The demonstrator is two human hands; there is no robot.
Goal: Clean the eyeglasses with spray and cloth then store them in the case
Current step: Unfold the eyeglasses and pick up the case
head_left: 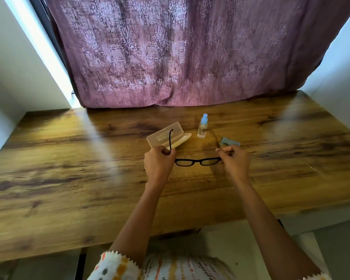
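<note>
Left hand (159, 161) and right hand (233, 161) each pinch an arm of the glasses (197, 161) over the table (69, 168), so I should keep fingers off lenses, hold with left, free right for the spray bottle (202, 126) at 12 o'clock, cloth (229, 142) at 1.

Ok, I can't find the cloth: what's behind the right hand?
A grey cloth lies on the table behind the right hand, which hides the cloth's near edge.

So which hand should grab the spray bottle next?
Probably the right hand: the spray bottle stands closer to it, with the cloth right beside it. The left hand, nearer the case, could hold the eyeglasses alone.
</note>
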